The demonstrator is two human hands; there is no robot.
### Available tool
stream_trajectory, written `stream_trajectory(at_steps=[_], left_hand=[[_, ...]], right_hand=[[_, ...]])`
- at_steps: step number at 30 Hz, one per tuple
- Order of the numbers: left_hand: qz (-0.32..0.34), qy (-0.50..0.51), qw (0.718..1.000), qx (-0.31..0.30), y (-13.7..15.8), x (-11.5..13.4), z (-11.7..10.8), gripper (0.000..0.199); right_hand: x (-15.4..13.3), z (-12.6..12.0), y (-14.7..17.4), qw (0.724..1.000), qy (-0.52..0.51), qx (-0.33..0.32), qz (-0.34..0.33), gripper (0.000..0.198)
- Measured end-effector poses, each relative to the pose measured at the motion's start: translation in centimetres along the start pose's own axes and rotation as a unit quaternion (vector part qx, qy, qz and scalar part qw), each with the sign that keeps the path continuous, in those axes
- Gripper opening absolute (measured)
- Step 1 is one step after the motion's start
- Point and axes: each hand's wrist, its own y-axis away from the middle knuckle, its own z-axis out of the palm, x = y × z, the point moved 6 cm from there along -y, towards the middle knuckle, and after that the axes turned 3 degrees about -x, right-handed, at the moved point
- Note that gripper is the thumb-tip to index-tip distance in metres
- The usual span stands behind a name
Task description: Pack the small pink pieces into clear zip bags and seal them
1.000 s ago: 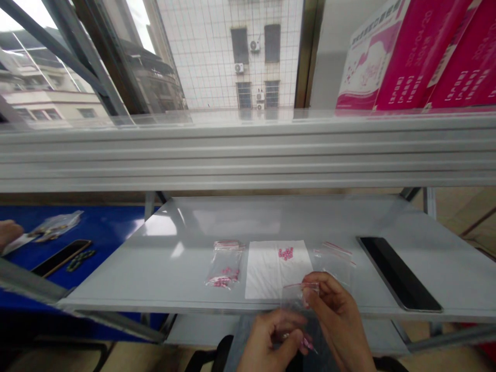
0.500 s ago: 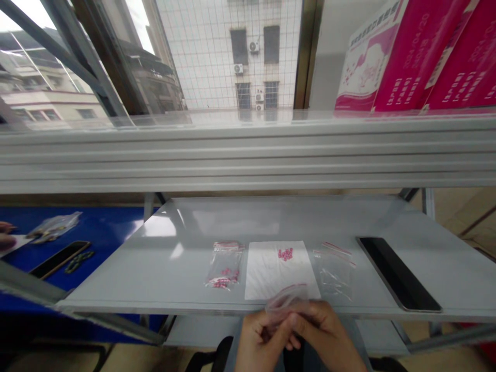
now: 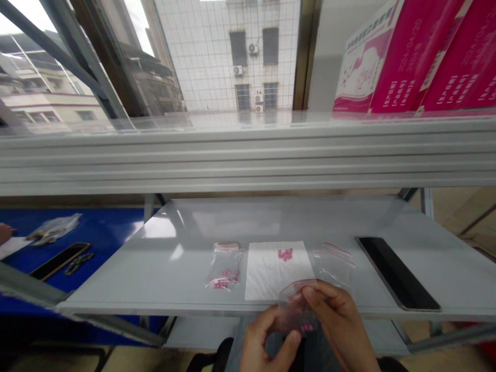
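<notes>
A clear zip-lock bag (image 3: pixel 289 310) with a red stripe along its top is between my hands at the shelf's front edge. Several small round pink pieces (image 3: pixel 307 327) lie at its bottom. My right hand (image 3: pixel 341 323) pinches the bag's upper right edge between thumb and fingers. On the lower left, my left hand (image 3: pixel 265 343) has its fingers behind the bag and its thumb at the bottom edge. Just beyond, a white paper sheet (image 3: pixel 263 268) bears a cluster of pink pieces (image 3: pixel 285 254). Left of the paper lie filled zip-lock bags (image 3: pixel 225 266); right of it are flat, seemingly unfilled bags (image 3: pixel 333 263).
A dark phone-like slab (image 3: pixel 397 271) rests on the grey shelf (image 3: pixel 186 284) at right. A thick ledge (image 3: pixel 232 160) crosses above, with pink boxes (image 3: pixel 403 67) on it. On the blue table (image 3: pixel 112 232) lie another phone (image 3: pixel 60 261), a bag (image 3: pixel 56 230) and a person's hand (image 3: pixel 4 233).
My right hand has moved up and right, and my hands have parted. The bag is now spread upright, showing pink pieces at its bottom. The other person's hand at far left shifted slightly.
</notes>
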Motion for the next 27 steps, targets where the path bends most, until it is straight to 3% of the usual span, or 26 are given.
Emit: stream_trajectory(at_steps=[3,5,7,12,16,22,27], left_hand=[[0.070,0.026,0.995,0.065,-0.7,2.0,-0.7,0.032],[0.089,0.029,0.990,0.106,-1.0,2.8,-1.1,0.026],[0.079,0.006,0.988,0.133,-1.3,3.1,-1.5,0.018],[0.017,0.006,0.984,0.177,-1.2,2.7,-2.8,0.029],[0.003,0.025,0.985,0.172,-1.2,2.4,-3.0,0.032],[0.012,-0.011,0.986,0.165,-1.1,2.4,-3.2,0.029],[0.065,-0.080,0.984,0.147,-0.9,3.5,-2.7,0.022]], right_hand=[[-0.7,0.5,0.2,1.000,0.030,-0.001,-0.007,0.028],[-1.1,1.0,0.4,0.998,0.053,-0.007,-0.014,0.028],[-1.5,1.3,0.5,0.997,0.067,-0.005,-0.027,0.028],[-1.0,1.2,0.9,0.998,0.056,0.002,-0.014,0.032],[-0.2,0.5,1.1,0.999,0.044,-0.004,0.002,0.030],[0.0,0.8,1.0,0.993,0.061,-0.100,0.026,0.020],[-2.2,1.7,0.5,0.989,0.132,-0.054,-0.048,0.006]])
